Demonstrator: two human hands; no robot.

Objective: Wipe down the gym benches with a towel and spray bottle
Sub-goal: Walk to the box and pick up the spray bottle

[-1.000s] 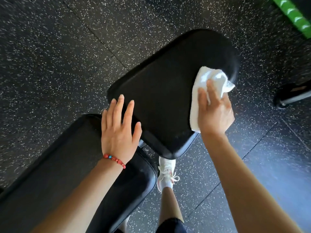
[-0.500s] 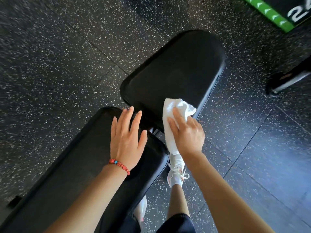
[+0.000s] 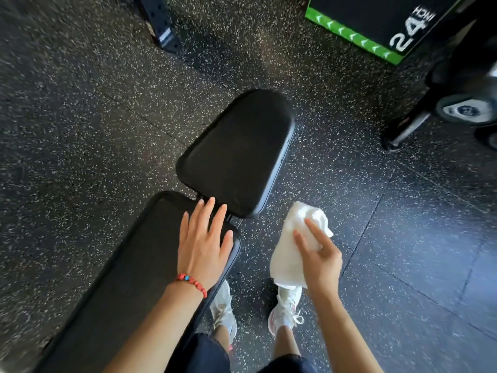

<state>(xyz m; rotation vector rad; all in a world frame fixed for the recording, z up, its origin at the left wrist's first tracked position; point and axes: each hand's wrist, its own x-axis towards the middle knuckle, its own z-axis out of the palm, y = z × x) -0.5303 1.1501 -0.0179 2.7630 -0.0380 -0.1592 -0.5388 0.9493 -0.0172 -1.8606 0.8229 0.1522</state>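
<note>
1. The person is standing beside a black gym bench, its seat pad [image 3: 236, 154] angled away and the longer back pad [image 3: 129, 265] running down toward the lower left.
2. The left hand [image 3: 203, 246] is lying flat on the upper end of the back pad, fingers spread wide, gripping nothing; a red beaded bracelet [image 3: 191, 283] is sitting on that wrist.
3. The right hand [image 3: 320, 258] is clutching a white towel [image 3: 293, 246], fingers curled round the bunched cloth, off to the right of the pads and over the speckled rubber floor [image 3: 80, 117].
4. The towel looks clear of the bench, though the blur makes that hard to swear to.
5. White sneakers [image 3: 286, 308] are showing below the towel.
6. A green-edged plyo box [image 3: 376, 25] marked 24 is sitting at the top right.
</note>
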